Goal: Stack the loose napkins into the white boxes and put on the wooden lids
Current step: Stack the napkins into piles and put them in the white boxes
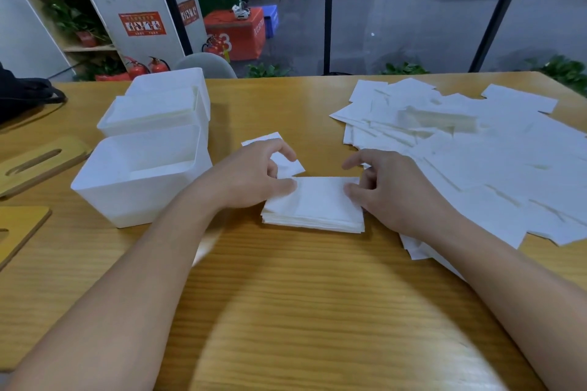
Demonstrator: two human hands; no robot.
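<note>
I've got a small squared-up stack of white paper napkins (313,205) sitting on the yellow wood-grain table (286,311) right in front of me, and both hands are on it. My left hand (251,179) curls in at the stack's left end, thumb on the top sheet, fingers bent over the far edge. My right hand (390,190) does the same at the right end, thumb and curled fingers pinching the edge. So I'm gripping the stack from both sides, evening its edges. A single loose white napkin (287,165) lies just behind the stack, partly under my left fingers.

This looks like the gather-and-square step, before loading. The near white plastic box (139,181) stands just left of my left wrist, open; I can't tell whether anything is in it. Behind it the middle white box (152,113) appears to hold napkins, and a far white box (168,82) sits touching that one. Off to the right, the big scattered heap of loose white napkins (476,149) is well short of done.

Next, I judge, the stack needs lifting level, pinched firmly so the sheets don't fan, and lowering squarely into the near box. The slotted flat wooden lids (38,162) wait at the left edge, another wooden lid (19,232) nearer me, neither yet on a box.
</note>
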